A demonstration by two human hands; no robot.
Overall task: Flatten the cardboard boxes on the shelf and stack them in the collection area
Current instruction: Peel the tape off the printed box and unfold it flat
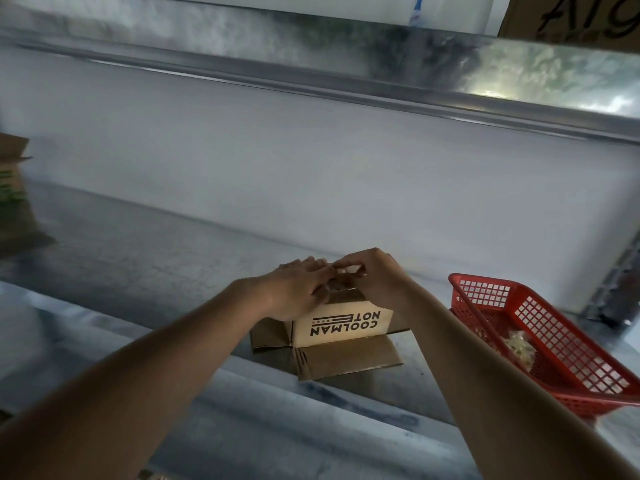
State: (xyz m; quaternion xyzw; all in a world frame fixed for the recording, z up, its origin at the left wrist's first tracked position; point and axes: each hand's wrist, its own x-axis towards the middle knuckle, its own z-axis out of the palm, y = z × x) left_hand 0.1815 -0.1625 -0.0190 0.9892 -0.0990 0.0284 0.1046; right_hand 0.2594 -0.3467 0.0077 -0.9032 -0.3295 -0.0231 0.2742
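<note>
Our left hand lies flat on one box, printed "COOLMAN NOTE" upside down; our right hand pinches its top. One red basket sits at three o'clock.

There is 1 view only, from a camera worn on the person's head, so no second view shares the scene. It looks forward and down into a metal shelf, close enough that both forearms run in from the bottom edge and the hands meet just below the centre. The white back wall fills the middle, the underside of the upper shelf crosses the top, and the wide lens bends straight edges
</note>
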